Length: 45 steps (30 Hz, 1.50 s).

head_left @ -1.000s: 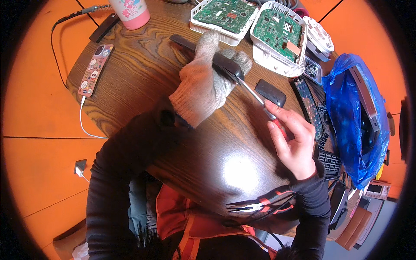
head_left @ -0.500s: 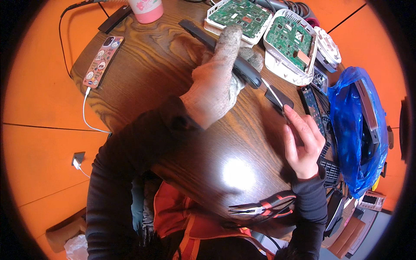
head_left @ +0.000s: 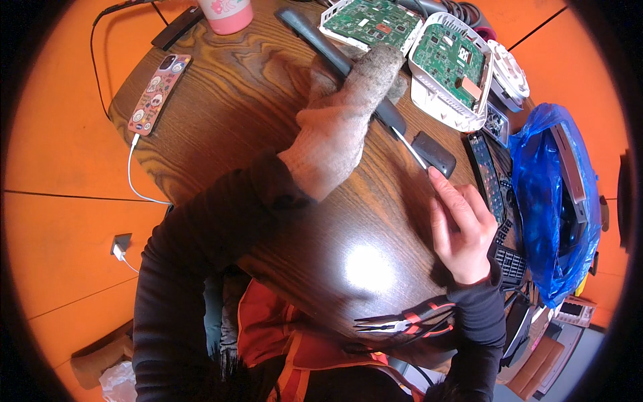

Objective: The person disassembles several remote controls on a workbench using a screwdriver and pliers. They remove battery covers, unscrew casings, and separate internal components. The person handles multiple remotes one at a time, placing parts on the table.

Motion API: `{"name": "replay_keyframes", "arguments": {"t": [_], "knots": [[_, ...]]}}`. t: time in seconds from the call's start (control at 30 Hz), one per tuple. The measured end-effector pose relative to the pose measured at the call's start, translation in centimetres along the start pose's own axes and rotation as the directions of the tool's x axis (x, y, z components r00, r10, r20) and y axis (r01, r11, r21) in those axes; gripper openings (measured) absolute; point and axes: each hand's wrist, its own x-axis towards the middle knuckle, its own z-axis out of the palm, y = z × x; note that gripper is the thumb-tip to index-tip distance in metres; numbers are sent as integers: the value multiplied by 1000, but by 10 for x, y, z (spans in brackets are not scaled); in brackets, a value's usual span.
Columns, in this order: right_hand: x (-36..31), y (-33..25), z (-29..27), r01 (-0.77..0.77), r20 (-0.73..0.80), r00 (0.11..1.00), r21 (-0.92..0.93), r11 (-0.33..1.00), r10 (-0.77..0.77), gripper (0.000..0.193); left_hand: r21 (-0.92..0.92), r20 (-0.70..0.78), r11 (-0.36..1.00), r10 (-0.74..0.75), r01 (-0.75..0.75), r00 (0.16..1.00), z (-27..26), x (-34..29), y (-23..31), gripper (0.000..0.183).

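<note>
My left hand, in a dirty whitish knit glove, is closed around a long, slim black remote control. The remote slants from the upper left to the lower right, its middle covered by the glove. In my bare right hand a thin metal screwdriver is pinched between thumb and fingers; its handle is hidden. The screwdriver's tip meets the remote's lower right end. Just beyond the shaft, a small black cover lies on the wooden table.
White casings with green circuit boards stand at the back. Along the right lie a narrow circuit board, black keypads and a blue plastic bag. Red-handled pliers rest at the near edge; a phone charges far left, near a pink cup.
My left glove has turned and shifted slightly right over the remote, covering more of its lower part. My right hand has moved a little left with the screwdriver.
</note>
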Motion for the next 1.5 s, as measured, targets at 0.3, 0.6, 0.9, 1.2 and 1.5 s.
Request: {"name": "replay_keyframes", "arguments": {"t": [0.3,0.6,0.9,1.2,1.5], "knots": [[-4,-11,-1,-39,82,995,-96,995,47,47,96,-60,995,22,-16,998,5,-10,0,36],[-5,-10,5,-249,144,964,195,949,223,37,84,-204,989,-100,119,974,12,-14,2,59],[-4,-19,5,-62,69,995,-119,991,71,42,-181,-224,953,-282,245,933,12,-10,-5,40],[1,-7,-1,-493,300,868,421,761,396,33,-102,-262,971,-236,216,936,13,-8,-8,35],[4,10,-5,-274,145,959,241,931,244,33,-202,-14,957,-214,207,977,-7,7,2,34]]}}
